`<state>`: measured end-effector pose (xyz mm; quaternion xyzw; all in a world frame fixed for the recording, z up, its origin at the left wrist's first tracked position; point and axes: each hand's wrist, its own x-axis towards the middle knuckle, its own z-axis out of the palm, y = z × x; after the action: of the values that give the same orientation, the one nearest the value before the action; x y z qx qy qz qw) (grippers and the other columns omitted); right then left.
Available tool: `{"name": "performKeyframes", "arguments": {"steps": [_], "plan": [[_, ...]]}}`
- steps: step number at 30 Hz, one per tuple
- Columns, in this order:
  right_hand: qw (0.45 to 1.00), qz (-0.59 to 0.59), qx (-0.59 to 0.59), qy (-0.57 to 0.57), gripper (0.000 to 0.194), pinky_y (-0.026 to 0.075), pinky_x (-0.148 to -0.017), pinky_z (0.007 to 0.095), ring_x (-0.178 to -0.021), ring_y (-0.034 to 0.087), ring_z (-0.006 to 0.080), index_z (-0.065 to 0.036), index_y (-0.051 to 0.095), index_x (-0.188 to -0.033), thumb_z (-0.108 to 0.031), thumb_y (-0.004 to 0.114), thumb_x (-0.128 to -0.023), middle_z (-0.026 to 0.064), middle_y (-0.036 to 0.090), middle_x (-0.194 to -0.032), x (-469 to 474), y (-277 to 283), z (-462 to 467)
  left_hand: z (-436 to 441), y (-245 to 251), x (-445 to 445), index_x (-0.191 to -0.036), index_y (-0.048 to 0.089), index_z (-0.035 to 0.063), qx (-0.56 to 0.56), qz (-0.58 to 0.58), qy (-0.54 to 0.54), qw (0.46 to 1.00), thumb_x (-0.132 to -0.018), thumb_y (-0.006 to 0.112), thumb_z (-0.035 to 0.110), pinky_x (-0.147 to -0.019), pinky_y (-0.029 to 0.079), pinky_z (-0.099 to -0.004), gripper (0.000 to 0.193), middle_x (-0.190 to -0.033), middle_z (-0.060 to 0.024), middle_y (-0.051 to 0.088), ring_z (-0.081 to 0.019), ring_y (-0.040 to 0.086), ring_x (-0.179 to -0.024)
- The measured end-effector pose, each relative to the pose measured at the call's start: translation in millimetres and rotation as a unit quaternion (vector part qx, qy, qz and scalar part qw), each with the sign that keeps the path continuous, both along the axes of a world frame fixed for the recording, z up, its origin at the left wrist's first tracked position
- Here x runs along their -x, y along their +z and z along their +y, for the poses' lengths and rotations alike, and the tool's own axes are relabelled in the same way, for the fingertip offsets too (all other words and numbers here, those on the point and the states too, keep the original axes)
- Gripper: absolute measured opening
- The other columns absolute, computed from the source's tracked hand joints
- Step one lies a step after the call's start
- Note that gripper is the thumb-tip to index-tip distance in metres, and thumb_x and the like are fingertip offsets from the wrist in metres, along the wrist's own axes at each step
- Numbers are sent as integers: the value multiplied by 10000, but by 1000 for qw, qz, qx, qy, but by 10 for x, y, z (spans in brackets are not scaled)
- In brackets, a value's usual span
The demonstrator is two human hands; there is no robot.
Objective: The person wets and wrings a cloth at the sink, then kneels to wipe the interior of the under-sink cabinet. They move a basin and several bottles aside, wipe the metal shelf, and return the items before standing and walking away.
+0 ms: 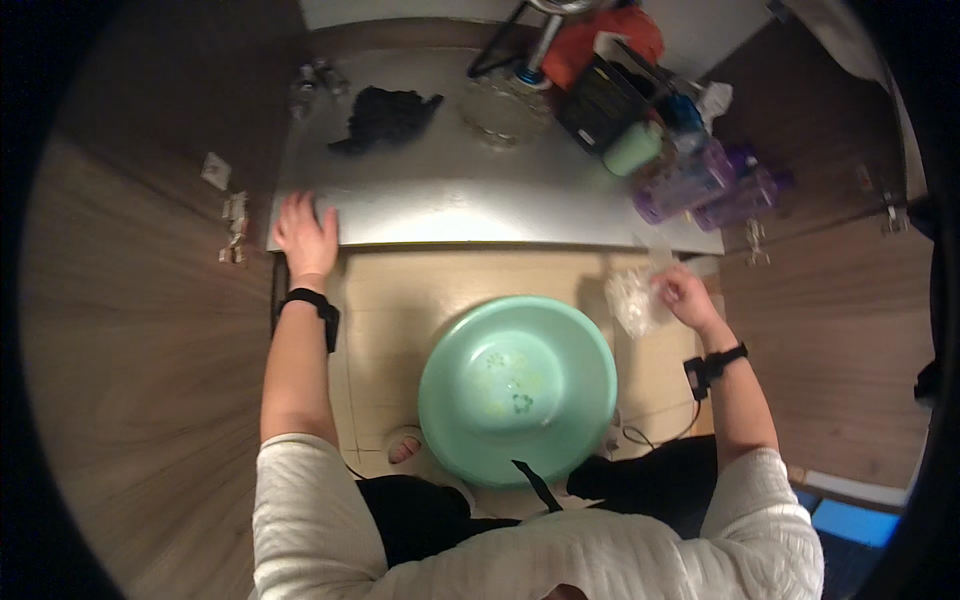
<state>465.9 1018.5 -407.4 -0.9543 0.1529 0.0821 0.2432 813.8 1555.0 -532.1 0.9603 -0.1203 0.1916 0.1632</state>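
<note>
My left hand [306,236] rests palm down on the front left corner of a shiny metal shelf [465,195], its fingers a little apart and nothing in it. At the right, just in front of the shelf's edge, my right hand [682,298] has its fingers curled at the side of a crumpled clear plastic bag [634,304] and appears to pinch it. What the bag holds is too blurred to tell. Between my legs a round light green plastic basin [517,442] stands on the floor, with a flower pattern on its bottom and nothing in it.
On the shelf lie a crumpled black cloth [390,116], a clear glass dish [504,112] and small clear items [306,90]. Two purple bottles [686,184], a green object [634,150], a dark box [604,105] and a red-orange bag [630,34] crowd the right. Hinged cabinet doors [150,300] flank me.
</note>
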Motion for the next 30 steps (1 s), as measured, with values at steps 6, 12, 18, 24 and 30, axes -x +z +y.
{"name": "performKeyframes", "arguments": {"steps": [6, 12, 18, 24, 30], "plan": [[984, 25, 158, 77, 342, 525, -946, 433, -1127, 622, 348, -161, 710, -1130, -117, 726, -791, 147, 578, -1351, -387, 237, 420, -86, 182, -33, -1327, 522, 38, 63, -26, -8, 998, -905, 612, 310, -1147, 213, -500, 510, -1406, -186, 482, -339, 380, -1370], [959, -107, -6, 261, 473, 460, -1032, 453, -1287, 493, 405, -168, 556, -1358, -218, 676, -903, 204, 445, -1468, -1825, 341, 1746, -112, 175, -369, -1327, 507, -15, 68, -37, -7, 997, -921, 603, 352, -1156, 238, -491, 556, -1400, -198, 487, -360, 396, -1348], [923, -207, 77, 316, 725, 417, -1083, 498, -1370, 400, 435, -192, 386, -1492, -394, 697, -869, 253, 284, -1557, -3578, -8, 2728, -137, 141, -353, -1310, 516, -26, 39, -34, 0, 999, -934, 570, 417, -1159, 221, -486, 583, -1440, -214, 461, -365, 364, -1381], [921, -272, 119, 251, 970, 401, -1075, 570, -1386, 355, 480, -202, 321, -1525, -592, 749, -747, 264, 262, -1560, -5125, -396, 3307, -114, 180, -345, -1314, 511, 5, 53, -17, 5, 998, -894, 631, 431, -1119, 261, -493, 610, -1347, -184, 518, -354, 426, -1302], [944, -222, 186, 157, 717, 445, -1026, 550, -1388, 359, 438, -146, 418, -1475, -446, 678, -878, 231, 258, -1576, -5883, -680, 3825, -89, 188, -341, -1295, 528, 4, 85, -6, 11, 996, -879, 621, 496, -1111, 270, -456, 651, -1337, -179, 517, -334, 434, -1298]]}}
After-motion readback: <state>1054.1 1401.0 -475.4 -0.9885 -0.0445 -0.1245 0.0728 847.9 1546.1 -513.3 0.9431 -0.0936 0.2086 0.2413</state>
